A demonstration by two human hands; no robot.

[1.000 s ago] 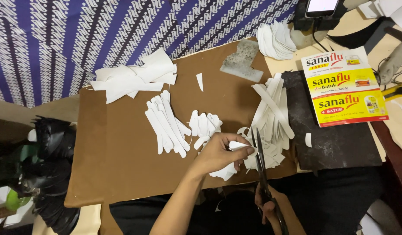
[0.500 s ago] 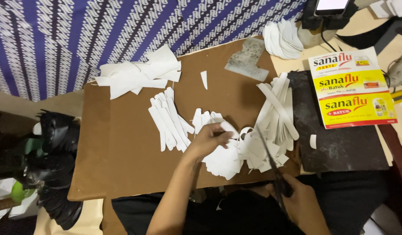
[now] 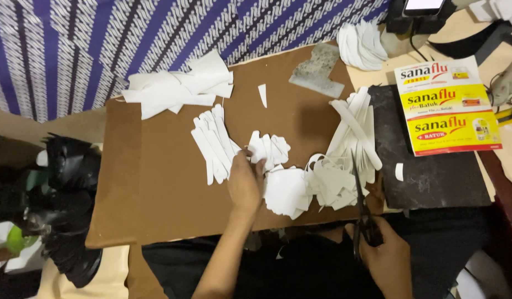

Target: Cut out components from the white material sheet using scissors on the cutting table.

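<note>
The little pile of white paper cutouts [image 3: 270, 149] lies near the middle of the brown board [image 3: 156, 182], and my left hand [image 3: 244, 182] rests on its near edge, fingers bunched together and curled down onto the paper; whether they actually pinch a piece I cannot tell from here. I judge these scraps very light and thin, limp at the edges, easy to crease or tear, and apt to slide on the smooth board. A gentle pinch at an outer edge, or a flat press to drag one free, looks like the right hold. Just right of my hand sits a bigger heap of curly white offcuts [image 3: 317, 185], touching the small pile. Left of it lies a fan of long white strips [image 3: 211, 144], and more strips [image 3: 358, 130] lean toward the dark slab [image 3: 433, 171]. My right hand [image 3: 386, 257] grips the handles of the black scissors [image 3: 360, 205], fingers closed around them, blades pointing up into the offcuts. Farther off, torn white sheets [image 3: 178, 86] lie by the striped cloth [image 3: 101, 39].
</note>
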